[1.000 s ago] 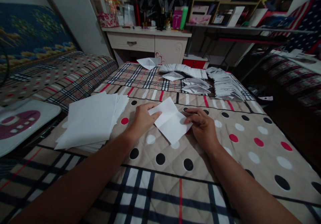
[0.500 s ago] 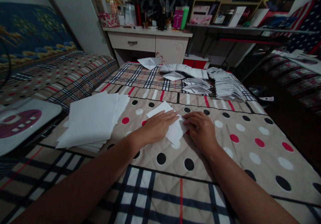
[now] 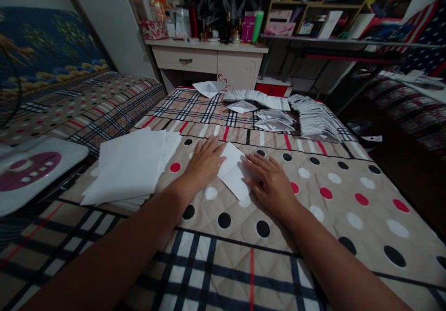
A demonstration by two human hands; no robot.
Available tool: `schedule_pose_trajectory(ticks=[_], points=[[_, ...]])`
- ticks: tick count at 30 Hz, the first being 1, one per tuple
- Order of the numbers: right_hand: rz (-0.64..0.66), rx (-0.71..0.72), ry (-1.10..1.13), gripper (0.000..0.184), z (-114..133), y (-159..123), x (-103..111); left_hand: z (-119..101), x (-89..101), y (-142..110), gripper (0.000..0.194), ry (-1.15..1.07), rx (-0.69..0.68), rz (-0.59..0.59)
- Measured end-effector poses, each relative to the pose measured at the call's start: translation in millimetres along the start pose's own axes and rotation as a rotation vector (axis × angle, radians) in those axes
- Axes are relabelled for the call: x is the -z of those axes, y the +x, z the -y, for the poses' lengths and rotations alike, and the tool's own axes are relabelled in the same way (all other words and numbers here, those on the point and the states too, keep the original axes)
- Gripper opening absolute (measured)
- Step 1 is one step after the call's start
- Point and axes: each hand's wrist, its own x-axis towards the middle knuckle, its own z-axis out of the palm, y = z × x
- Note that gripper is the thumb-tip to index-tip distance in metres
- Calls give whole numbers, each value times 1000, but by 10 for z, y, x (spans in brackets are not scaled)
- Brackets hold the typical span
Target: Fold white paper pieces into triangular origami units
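Observation:
A folded piece of white paper [image 3: 232, 168] lies on the patterned quilt [image 3: 209, 220] between my hands. My left hand [image 3: 205, 160] rests at its left edge with the fingers stretched out and the thumb near the paper. Over the right side of the paper is my right hand [image 3: 270, 181], its fingers extended and apart, hiding that edge. A stack of white paper sheets [image 3: 130, 165] sits to the left of my left forearm.
Folded white paper pieces [image 3: 318, 120] stand in packed rows at the quilt's far side, with several looser folded ones [image 3: 275, 124] before them. A pale dresser [image 3: 195, 59] stands behind. At left is a white appliance with a purple panel [image 3: 31, 171].
My left hand has slid off the paper to the left and its fingers have spread. My right hand has opened from a pinch and now lies over the right side, and the paper is narrower.

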Motion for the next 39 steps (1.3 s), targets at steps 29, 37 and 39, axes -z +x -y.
schedule_pose_trajectory(ticks=[29,37,39], points=[[-362,-41,472,31,-139,-27,-47,202,31,71,26,-821,90,-294],[-370,-387,591,20,-322,-34,-99,137,100,8,14,-588,-293,-314],[-358,-397,591,21,-346,-29,-76,136,103,0,18,-572,-307,-289]])
